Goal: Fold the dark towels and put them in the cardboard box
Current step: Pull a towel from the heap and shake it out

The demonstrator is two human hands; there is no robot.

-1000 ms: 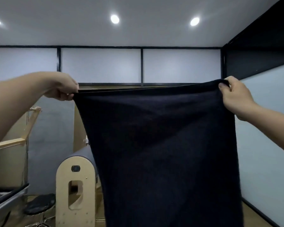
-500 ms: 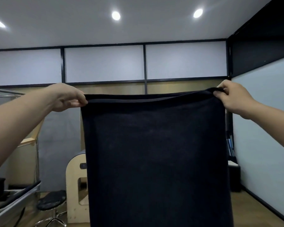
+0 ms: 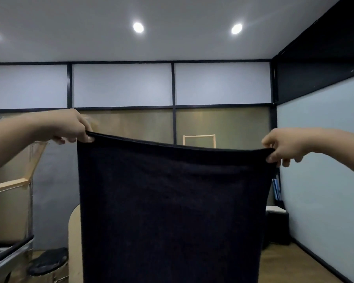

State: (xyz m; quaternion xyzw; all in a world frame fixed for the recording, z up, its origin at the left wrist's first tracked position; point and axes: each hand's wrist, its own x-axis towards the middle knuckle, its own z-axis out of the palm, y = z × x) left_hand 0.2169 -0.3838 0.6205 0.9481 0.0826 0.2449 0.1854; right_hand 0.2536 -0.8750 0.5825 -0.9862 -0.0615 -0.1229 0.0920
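Both hands pinch the dark towel (image 3: 176,211) by its top corners, left hand (image 3: 70,127) higher, right hand (image 3: 282,148) lower, so it hangs spread in mid-air. Compared with half a second ago, the hands are wider apart and the top edge slants down rightward.

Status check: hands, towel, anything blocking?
Top corners pinched by left hand and right hand. The dark towel hangs spread, unfolded. No cardboard box in view.

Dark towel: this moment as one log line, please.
left hand: pinches top corner | right hand: pinches top corner | dark towel: hangs spread
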